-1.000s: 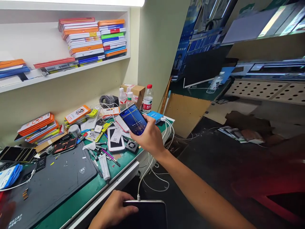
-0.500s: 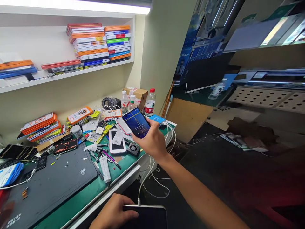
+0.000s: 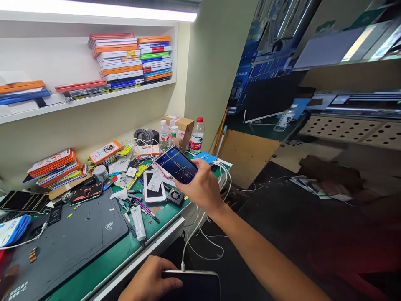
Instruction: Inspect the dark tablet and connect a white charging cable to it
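Observation:
My right hand (image 3: 203, 186) is closed around the near end of a smartphone (image 3: 177, 164) and holds it tilted above the bench. Its screen is lit dark blue, with pale lines crossing it. Low in the view, my left hand (image 3: 153, 278) grips the upper left edge of a tablet-like device (image 3: 196, 286) with a dark screen, its lower part cut off by the frame. A white charging cable (image 3: 183, 263) is plugged into that device's top edge. Below the smartphone lie a white phone (image 3: 154, 190) with a paper slip on it and a small black fan (image 3: 175, 196).
A grey work mat (image 3: 81, 225) covers the left of the green bench (image 3: 150, 230). Tools, a white tube (image 3: 138, 223) and stacked orange boxes (image 3: 52, 161) lie on it. Bottles (image 3: 196, 136) stand at the back. White cables (image 3: 203, 238) hang off the bench's right end.
The smartphone in my right hand has tipped slightly, its far end now lower and further left. My left hand and the tablet-like device have hardly moved.

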Available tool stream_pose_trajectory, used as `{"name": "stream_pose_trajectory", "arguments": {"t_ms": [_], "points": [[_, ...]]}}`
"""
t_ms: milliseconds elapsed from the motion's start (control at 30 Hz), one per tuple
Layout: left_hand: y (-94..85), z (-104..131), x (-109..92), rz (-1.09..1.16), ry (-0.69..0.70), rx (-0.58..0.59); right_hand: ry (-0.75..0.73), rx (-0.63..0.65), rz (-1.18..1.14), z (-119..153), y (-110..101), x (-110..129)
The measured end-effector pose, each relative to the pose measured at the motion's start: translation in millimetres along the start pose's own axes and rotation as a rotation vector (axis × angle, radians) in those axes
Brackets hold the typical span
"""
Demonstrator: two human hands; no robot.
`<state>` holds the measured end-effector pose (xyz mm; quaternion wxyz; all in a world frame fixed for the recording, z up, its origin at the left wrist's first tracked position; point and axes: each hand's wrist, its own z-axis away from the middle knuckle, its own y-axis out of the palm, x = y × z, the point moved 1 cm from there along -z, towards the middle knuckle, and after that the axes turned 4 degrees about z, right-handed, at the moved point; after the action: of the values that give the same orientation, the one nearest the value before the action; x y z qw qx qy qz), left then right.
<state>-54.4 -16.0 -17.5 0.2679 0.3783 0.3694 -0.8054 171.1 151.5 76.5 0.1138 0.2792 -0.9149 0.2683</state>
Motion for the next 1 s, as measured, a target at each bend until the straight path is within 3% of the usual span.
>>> {"name": "stream_pose_trajectory", "arguments": {"t_ms": [467, 1000], "points": [[0.9, 3.8, -2.6, -0.006, -0.003, -0.032, 0.056, 0.011, -0.032, -6.8, -6.0, 6.2], [2.9, 5.8, -4.4, 0.014, 0.011, -0.026, 0.149, 0.014, -0.059, -10.4, 1.7, 0.1]]}}
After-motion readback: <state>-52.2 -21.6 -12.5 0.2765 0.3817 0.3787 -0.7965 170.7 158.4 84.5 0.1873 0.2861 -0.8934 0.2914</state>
